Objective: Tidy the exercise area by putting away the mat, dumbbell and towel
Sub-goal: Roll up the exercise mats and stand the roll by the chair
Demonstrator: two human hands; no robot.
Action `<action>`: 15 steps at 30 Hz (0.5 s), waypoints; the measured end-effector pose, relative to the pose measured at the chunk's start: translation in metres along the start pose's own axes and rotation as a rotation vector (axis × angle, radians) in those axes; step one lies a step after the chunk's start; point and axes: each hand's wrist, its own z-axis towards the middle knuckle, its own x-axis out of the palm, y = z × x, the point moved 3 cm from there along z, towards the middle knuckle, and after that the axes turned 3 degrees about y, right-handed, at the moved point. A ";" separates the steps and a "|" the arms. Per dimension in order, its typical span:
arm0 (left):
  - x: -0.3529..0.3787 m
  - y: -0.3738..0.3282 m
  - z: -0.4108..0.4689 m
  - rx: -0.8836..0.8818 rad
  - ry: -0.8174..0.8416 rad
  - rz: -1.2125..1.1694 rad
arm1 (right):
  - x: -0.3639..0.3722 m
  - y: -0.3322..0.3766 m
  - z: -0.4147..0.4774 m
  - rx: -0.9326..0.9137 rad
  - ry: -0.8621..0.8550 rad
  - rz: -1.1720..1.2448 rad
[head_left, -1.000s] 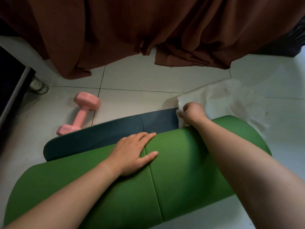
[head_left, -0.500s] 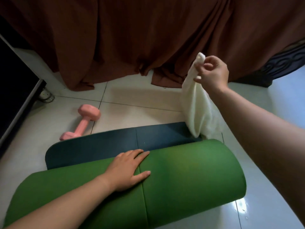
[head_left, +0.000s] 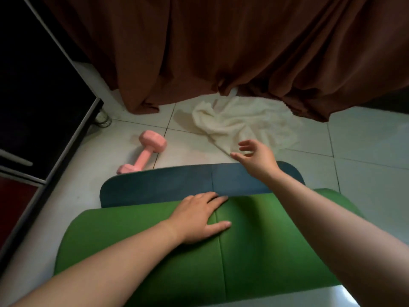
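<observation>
A partly rolled mat (head_left: 261,247), green outside and dark blue inside, lies across the tiled floor in front of me. My left hand (head_left: 199,220) rests flat on the green roll, fingers spread. Above the blue end, my right hand (head_left: 254,156) hovers with fingers apart, holding nothing. The cream towel (head_left: 245,122) lies crumpled on the floor just beyond that hand, below the curtain. A pink dumbbell (head_left: 143,154) lies on the tiles to the left of the towel, past the mat's far edge.
A brown curtain (head_left: 221,52) hangs along the far side and bunches on the floor. A dark cabinet with a metal edge (head_left: 73,138) runs along the left. A small round fitting (head_left: 103,118) stands at its corner. White floor tiles (head_left: 365,147) extend to the right.
My right hand held the towel up half a second ago; now the towel lies crumpled on the floor by the curtain and the hand is open. My left hand stays on the mat.
</observation>
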 end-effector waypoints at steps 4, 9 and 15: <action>-0.003 0.000 -0.016 -0.043 0.009 -0.024 | 0.024 -0.005 -0.029 -0.059 0.119 -0.082; 0.009 0.012 -0.040 -0.030 0.020 0.027 | 0.024 0.012 -0.052 -0.177 0.157 -0.152; 0.018 0.037 -0.011 0.013 -0.092 0.026 | 0.020 -0.002 -0.098 -0.215 0.197 -0.368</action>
